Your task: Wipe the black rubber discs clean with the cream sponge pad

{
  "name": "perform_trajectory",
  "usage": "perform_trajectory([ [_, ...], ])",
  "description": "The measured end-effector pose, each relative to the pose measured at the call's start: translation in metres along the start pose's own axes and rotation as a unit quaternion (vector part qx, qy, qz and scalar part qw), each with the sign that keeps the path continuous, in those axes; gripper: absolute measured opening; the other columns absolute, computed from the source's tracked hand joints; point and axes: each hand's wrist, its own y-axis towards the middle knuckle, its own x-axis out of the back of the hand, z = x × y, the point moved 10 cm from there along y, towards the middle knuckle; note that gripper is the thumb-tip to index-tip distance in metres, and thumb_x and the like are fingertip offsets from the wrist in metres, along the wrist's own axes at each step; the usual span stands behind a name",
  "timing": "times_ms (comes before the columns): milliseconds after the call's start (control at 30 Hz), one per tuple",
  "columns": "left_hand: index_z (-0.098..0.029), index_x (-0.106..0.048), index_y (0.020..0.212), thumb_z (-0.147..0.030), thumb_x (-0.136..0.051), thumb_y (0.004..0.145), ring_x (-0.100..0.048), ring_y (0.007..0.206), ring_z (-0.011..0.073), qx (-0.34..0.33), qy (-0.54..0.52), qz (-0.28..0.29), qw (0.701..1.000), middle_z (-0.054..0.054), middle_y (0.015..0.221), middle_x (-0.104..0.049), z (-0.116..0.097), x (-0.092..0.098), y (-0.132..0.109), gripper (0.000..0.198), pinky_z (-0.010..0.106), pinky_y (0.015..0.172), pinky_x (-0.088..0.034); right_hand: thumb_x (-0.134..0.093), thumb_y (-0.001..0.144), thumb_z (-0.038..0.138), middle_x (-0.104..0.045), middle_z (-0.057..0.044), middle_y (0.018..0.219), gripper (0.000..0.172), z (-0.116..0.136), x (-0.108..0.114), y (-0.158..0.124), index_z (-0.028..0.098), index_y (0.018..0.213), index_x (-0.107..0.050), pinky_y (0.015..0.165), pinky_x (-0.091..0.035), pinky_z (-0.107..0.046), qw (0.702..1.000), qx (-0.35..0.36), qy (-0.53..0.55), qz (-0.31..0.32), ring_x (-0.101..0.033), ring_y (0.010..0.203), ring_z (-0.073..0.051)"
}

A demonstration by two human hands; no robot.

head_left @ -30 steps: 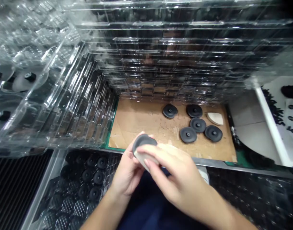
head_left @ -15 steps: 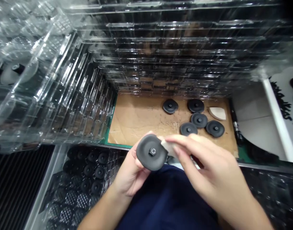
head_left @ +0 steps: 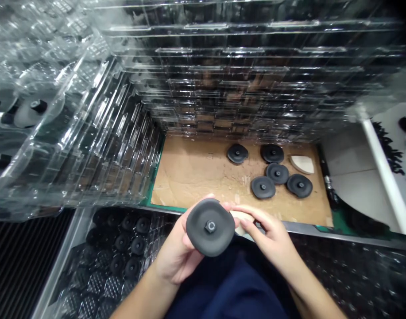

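Note:
My left hand [head_left: 172, 254] grips a black rounded-square disc [head_left: 203, 243] by its edge, its face with the short hexagonal stem turned up toward me. Between the thumb and fingers of my right hand [head_left: 274, 235] is a cream-coloured pad [head_left: 238, 217], close against the disc's right edge. Part of the pad is hidden behind the disc and fingers; whether it touches the disc I cannot tell. Several similar black discs [head_left: 263, 188] lie stem up on the brown cardboard [head_left: 189, 173] beyond my hands. A cream wedge-shaped pad [head_left: 302, 164] lies at their right.
Tall stacks of clear plastic trays [head_left: 222, 84] wall in the back and left [head_left: 99, 128]. Below left, a tray [head_left: 103, 270] holds several black discs in its pockets. A white-edged bin [head_left: 387, 173] stands at the right, with a dark rod-like object [head_left: 328, 181] beside it.
The disc in my left hand has come slightly nearer and lower in view. My right hand has drawn down and left, with the pad now lower along the disc's edge. The view has shifted slightly.

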Motion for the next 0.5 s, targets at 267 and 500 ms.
perform_trajectory([
  [267, -0.024, -0.068, 0.111, -0.03, -0.083, 0.063, -0.07, 0.096, 0.0198, 0.011, 0.043, 0.018, 0.999, 0.002, 0.105, -0.074, 0.006, -0.01, -0.002, 0.051, 0.026, 0.086, -0.053, -0.054, 0.093, 0.018, -0.072, -0.001, 0.104, 0.026, 0.124, 0.031, -0.011, 0.027, 0.116, -0.063, 0.074, -0.049, -0.028, 0.956, 0.269, -0.068, -0.091, -0.065, 0.086, -0.016],
  [500, -0.024, -0.071, 0.107, -0.029, -0.083, 0.064, -0.067, 0.09, 0.0124, -0.035, 0.05, -0.074, 0.995, 0.0, 0.102, -0.075, 0.003, 0.019, -0.006, 0.045, 0.016, 0.08, -0.052, -0.041, 0.095, 0.011, -0.067, -0.003, 0.073, 0.031, 0.144, -0.009, 0.003, 0.014, 0.105, -0.07, 0.06, -0.033, -0.032, 0.927, 0.28, -0.25, -0.012, -0.055, 0.064, -0.017],
])
